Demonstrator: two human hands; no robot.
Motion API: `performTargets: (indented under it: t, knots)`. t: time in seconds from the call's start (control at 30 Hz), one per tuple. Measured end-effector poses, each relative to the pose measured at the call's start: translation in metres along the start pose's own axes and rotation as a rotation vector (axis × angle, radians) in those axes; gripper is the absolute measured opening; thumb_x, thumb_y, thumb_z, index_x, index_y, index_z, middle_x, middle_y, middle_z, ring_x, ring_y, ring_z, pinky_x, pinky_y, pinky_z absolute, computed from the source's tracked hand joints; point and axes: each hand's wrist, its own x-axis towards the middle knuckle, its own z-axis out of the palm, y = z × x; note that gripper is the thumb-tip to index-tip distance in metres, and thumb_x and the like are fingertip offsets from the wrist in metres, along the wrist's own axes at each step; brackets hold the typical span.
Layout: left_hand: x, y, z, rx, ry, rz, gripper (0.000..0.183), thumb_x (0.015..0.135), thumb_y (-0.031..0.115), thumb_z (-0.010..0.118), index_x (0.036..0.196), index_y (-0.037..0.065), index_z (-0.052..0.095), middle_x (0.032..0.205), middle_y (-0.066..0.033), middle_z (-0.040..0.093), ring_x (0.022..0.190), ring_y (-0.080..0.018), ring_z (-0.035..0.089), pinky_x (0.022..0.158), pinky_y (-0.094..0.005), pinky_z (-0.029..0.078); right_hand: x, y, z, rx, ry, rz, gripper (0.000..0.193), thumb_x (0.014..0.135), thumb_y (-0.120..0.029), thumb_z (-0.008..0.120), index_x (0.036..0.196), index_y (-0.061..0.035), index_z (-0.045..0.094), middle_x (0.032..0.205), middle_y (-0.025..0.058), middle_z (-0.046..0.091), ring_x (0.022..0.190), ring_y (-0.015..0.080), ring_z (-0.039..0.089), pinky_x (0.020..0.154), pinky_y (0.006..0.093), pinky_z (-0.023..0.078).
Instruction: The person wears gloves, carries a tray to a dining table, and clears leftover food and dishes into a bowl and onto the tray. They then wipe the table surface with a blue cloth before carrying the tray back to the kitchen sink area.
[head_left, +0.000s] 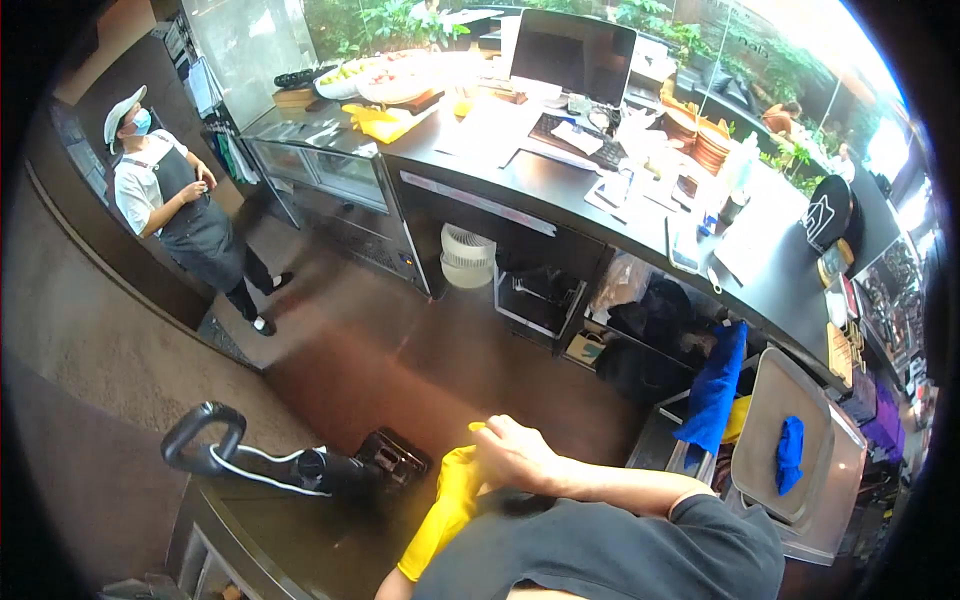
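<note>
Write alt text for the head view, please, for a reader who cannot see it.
A person's bare right hand holds the yellow glove worn on their left hand. Beyond, a dark counter carries a monitor and papers; a co-worker in apron and cap stands at left, and a blue cloth lies on a brown tray at right.

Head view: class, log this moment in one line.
left hand: inside long yellow rubber glove; right hand: bare, gripping glove's finger end; nearby: blue cloth on brown rectangular tray; background: co-worker in dark apron
</note>
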Motion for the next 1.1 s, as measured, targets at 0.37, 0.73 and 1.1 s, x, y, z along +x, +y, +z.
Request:
performTargets:
  t: [0.37,0.73,1.1]
  knots:
    - [0.139,0.018,-0.272,-0.669,0.062,-0.432,0.033,0.087,0.036,0.073,0.098,0.004,0.075,0.085,-0.0081,0.075,0.073,-0.0182,0.069,0.067,-0.0318,0.052,0.29,-0.019,0.049,0.133,-0.072,0.212,0.018,0.096,-0.016,0.051,0.106,-0.0021,0.051,0.099,0.0228,0.064,0.084,0.0402,0.065,0.072,0.0472,0.055]
    - [0.43,0.167,-0.392,-0.156,0.043,-0.294,0.029,0.095,0.03,0.064,0.096,0.003,0.074,0.085,-0.0089,0.075,0.073,-0.0179,0.07,0.068,-0.0312,0.052,0.57,0.154,-0.1,0.309,-0.17,0.171,0.026,0.099,-0.025,0.058,0.116,-0.0069,0.067,0.103,0.018,0.07,0.097,0.033,0.068,0.084,0.0383,0.055]
    - [0.669,0.263,-0.591,-0.457,0.165,-0.616,0.037,0.093,0.042,0.064,0.099,0.008,0.075,0.092,-0.0077,0.076,0.082,-0.0177,0.072,0.073,-0.0322,0.054,0.879,0.118,-0.411,1.166,-0.702,-1.503,0.033,0.085,-0.045,0.074,0.101,-0.016,0.076,0.097,0.0082,0.065,0.081,0.0286,0.066,0.065,0.038,0.052]
